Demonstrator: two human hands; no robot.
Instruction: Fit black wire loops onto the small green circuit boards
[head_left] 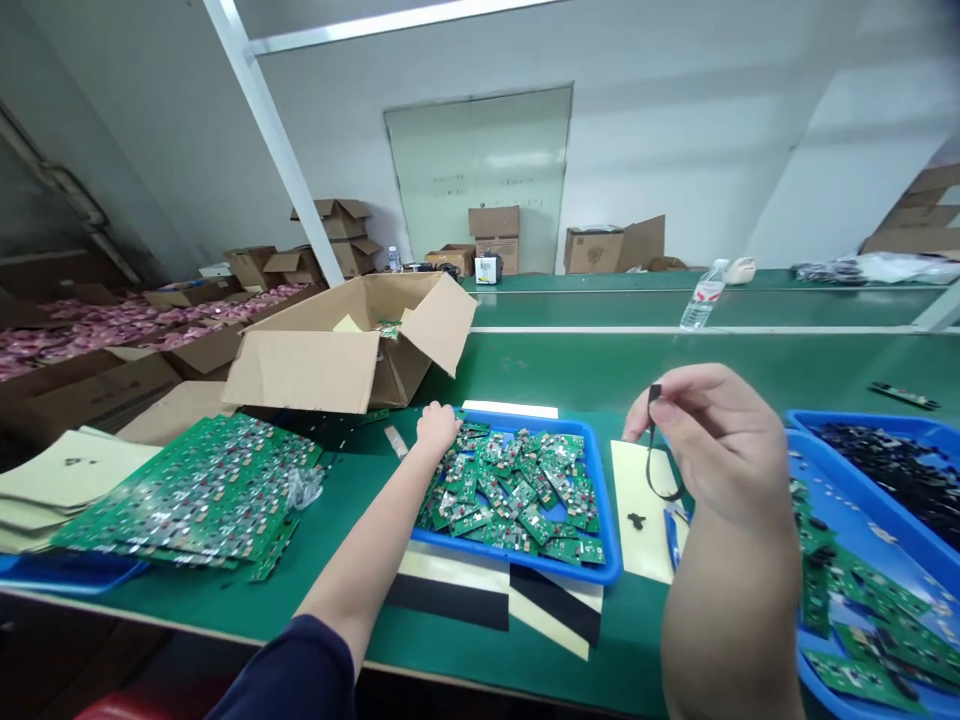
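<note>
The person's right hand (720, 445) pinches the top end of a thin black flexible strip (650, 460) between thumb and fingertips. The strip is narrow and matte and hangs down in a loose curve above a pale yellow backing sheet (637, 530) on the green table (570, 365). The left hand (437, 425) rests fingers-down on the small green circuit boards (517, 490) at the far left corner of a blue plastic tray (609, 560). Whether those fingers grip a board cannot be told. An open brown cardboard box (315, 370) stands behind the tray, and larger green board panels (195, 490) lie stacked to the left.
</note>
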